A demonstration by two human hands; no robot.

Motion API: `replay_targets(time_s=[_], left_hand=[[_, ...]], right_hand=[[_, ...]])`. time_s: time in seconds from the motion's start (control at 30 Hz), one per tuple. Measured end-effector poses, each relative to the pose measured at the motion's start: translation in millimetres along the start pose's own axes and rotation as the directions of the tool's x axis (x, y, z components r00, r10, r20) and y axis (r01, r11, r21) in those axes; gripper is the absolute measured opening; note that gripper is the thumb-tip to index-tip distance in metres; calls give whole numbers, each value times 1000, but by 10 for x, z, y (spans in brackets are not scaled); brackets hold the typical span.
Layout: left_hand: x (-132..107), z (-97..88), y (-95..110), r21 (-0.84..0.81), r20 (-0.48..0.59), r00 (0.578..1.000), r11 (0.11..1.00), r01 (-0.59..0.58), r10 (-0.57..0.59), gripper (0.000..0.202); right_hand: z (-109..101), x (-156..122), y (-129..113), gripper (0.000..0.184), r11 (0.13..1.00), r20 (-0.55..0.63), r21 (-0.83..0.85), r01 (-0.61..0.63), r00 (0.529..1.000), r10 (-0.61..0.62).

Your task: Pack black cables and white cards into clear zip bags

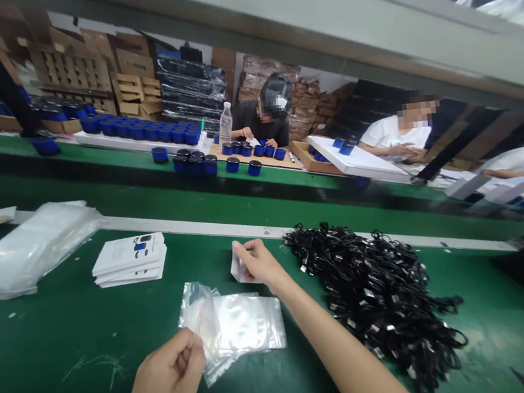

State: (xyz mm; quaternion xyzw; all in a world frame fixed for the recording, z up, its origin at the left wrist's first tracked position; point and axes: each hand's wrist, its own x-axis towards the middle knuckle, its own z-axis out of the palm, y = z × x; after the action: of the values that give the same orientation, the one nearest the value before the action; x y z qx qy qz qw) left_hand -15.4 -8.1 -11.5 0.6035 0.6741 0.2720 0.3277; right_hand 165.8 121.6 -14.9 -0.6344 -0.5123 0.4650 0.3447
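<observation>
My left hand [171, 371] pinches the edge of a clear plastic bag [198, 314] at the lower middle. That bag is partly lifted over a small pile of flat clear bags [246, 324] on the green table. Farther forward, my right hand [259, 263] is closed on a small white paper leaflet [239, 270], held slightly bent between thumb and fingers. To the left lies a stack of printed leaflets [130, 259] with dark and blue pictures. A heap of black cables [372, 291] with metal plugs spreads to the right of my right forearm.
A larger stack of plastic bags [31, 248] lies at the left. A raised pale strip [190, 230] crosses the green table [99, 391]. Beyond it stand several blue jar-like items [196, 163] and a water bottle [225, 125]. Co-workers sit opposite; a grey beam [270, 19] hangs overhead.
</observation>
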Motion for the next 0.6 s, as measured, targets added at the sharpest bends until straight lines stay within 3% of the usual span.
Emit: replay_targets(time_s=[0.13,0.3,0.47,0.57,0.6], left_hand=[[-6,7,-89,-48,2,1000,999,19,-19,36],[45,-32,-81,-217,14,998,974,66,-65,41],[165,-76,80,-324,-63,992,943,82,-108,36],[234,-53,188,-255,-159,987,967,-7,-35,34],[249,-38,218,-221,-178,984,974,-40,0,32]], right_hand=[[22,127,52,28,996,60,-37,-84,994,86],[-146,29,142,26,995,8,-98,-17,1000,18],[-280,-579,71,32,952,-170,-226,206,954,-247],[-145,-1051,-12,31,902,-102,-273,334,922,-372],[-70,-1168,-24,28,850,-38,-308,428,887,-461]])
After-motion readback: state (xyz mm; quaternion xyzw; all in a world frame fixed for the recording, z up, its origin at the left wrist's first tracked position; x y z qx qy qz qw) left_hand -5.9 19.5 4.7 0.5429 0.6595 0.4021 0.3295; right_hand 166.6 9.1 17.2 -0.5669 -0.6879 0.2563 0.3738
